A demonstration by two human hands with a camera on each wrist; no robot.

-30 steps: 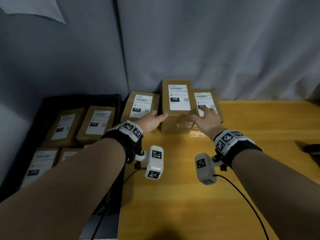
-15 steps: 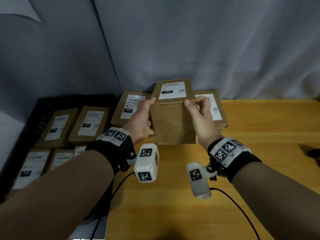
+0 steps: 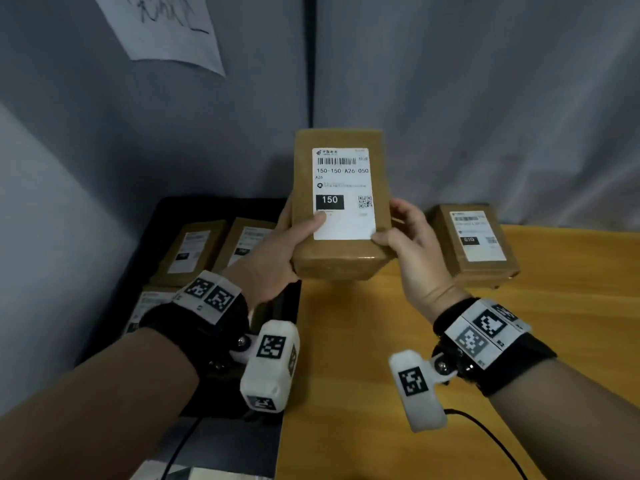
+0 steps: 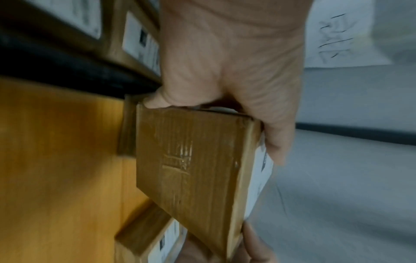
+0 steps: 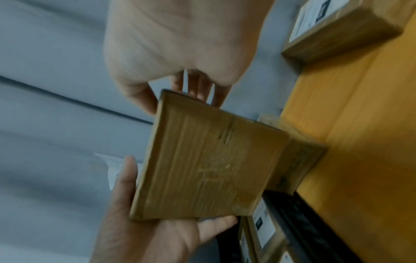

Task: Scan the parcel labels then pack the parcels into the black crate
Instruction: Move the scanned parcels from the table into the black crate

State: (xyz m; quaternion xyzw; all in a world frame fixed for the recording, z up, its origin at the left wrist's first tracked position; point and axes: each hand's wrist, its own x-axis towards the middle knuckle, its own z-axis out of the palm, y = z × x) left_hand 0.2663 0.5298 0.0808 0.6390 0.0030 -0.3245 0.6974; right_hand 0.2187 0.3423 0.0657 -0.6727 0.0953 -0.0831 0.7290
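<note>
Since a second ago the parcel (image 3: 341, 206) has come up off the wooden table (image 3: 450, 358) and now hangs above the table's left edge, label facing the camera, reading 150. Black crate (image 3: 194, 209) at left holds several labelled parcels lying flat. Second parcel (image 3: 474, 240) lies on the table, far right of the raised one. Left hand (image 3: 277, 258) grips the raised parcel's left side, thumb on the label; right hand (image 3: 412, 247) grips its right side, fingers wrapped behind.
</note>
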